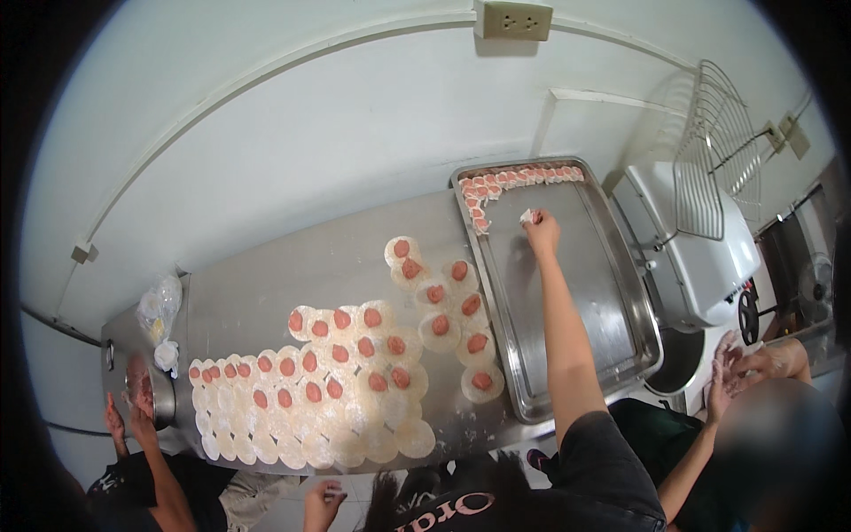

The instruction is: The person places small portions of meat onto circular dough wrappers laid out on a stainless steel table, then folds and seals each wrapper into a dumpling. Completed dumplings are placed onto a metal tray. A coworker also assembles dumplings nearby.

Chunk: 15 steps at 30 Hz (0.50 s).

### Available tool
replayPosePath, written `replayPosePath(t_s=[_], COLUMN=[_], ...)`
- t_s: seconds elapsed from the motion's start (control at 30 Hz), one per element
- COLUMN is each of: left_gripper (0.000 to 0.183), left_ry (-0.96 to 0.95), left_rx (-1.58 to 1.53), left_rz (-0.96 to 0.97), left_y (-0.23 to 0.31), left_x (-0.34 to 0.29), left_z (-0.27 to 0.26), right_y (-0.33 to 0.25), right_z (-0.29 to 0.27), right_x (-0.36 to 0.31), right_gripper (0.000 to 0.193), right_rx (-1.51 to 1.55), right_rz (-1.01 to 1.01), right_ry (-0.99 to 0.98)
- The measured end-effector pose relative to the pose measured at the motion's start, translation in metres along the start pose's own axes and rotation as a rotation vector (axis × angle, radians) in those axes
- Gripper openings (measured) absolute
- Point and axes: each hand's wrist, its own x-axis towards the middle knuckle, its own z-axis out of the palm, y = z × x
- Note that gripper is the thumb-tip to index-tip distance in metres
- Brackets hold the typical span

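My right hand (542, 235) reaches over a large metal tray (576, 328), its fingers pinched on a small filled dumpling (528, 215) with a pale wrapper. Similar dumplings (523, 178) stand packed along the tray's far edge and down its far left corner. Low at the bottom edge, my left hand (324, 504) hangs in front of the table, fingers loosely bent and apart, with nothing visible in it. Left of the tray, round dough wrappers (301, 434) lie in overlapping rows. Many carry a lump of pink filling (343, 318); the nearest rows are bare.
At far left, a person's hands (142, 424) are at a metal bowl (163, 399) of pink filling, beside a plastic bag (160, 306). On the right, another person's floury hands (740, 365) are raised near a metal machine (687, 248) with a wire guard (709, 168).
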Motion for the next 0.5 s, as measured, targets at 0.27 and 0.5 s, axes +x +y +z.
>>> replayPosePath(t_s=[0.27, 0.5], left_gripper=[0.026, 0.031], left_ry=[0.062, 0.018], left_rx=[0.07, 0.091], left_rz=[-0.205, -0.222], left_y=[0.03, 0.059], left_x=[-0.045, -0.028], left_z=[0.008, 0.017], right_y=[-0.002, -0.002], right_z=[0.092, 0.093], right_x=[0.079, 0.078], right_gripper=[0.018, 0.021], right_rx=[-0.166, -0.085], right_rz=[0.006, -0.002], right_ry=[0.091, 0.012])
